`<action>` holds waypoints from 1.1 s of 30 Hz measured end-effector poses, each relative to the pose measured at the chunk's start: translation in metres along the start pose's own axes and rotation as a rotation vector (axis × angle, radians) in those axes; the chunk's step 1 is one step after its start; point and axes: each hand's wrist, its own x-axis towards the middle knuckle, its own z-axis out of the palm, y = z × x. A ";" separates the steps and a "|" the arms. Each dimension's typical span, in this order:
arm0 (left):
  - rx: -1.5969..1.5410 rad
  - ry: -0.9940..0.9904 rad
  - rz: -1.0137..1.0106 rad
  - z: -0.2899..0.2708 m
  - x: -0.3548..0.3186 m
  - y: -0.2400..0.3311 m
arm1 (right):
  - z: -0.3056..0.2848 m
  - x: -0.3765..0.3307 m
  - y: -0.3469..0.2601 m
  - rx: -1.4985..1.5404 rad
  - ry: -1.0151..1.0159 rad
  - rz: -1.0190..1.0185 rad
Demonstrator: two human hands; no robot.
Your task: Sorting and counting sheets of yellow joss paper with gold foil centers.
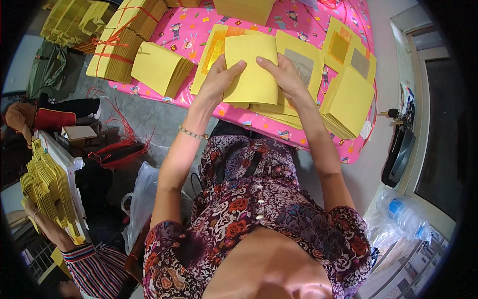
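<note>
Head view: the left hand (219,79) and right hand (286,74) pinch a yellow paper sheet (251,67), fingers clamped on its edges. Seemingly mid-fold; next likely needs pressing it flat onto the pile (279,110).

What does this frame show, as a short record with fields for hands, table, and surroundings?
left hand: grips the left edge of a yellow paper sheet
right hand: grips the same sheet's right edge
table: pink patterned cloth with loose yellow stacks and tied bundles
surroundings: another person's hand with folded yellow papers at lower left; plastic bottle at right
</note>
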 end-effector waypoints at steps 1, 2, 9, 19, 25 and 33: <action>-0.009 -0.006 -0.023 0.000 0.000 0.001 | 0.000 0.000 0.000 0.001 0.003 -0.002; -0.009 -0.004 -0.024 0.000 0.000 0.001 | 0.000 0.000 0.000 0.002 0.006 -0.003; -0.019 -0.013 -0.044 0.003 -0.003 0.003 | 0.003 0.000 0.004 0.017 0.040 0.023; -0.030 0.003 -0.045 0.009 -0.008 0.003 | 0.003 -0.007 0.001 0.017 0.003 0.010; 0.096 0.002 0.297 0.016 -0.020 -0.006 | 0.005 -0.021 -0.009 -0.037 0.025 -0.156; 0.128 0.002 0.482 0.020 -0.036 0.004 | 0.009 -0.028 -0.030 -0.077 0.015 -0.359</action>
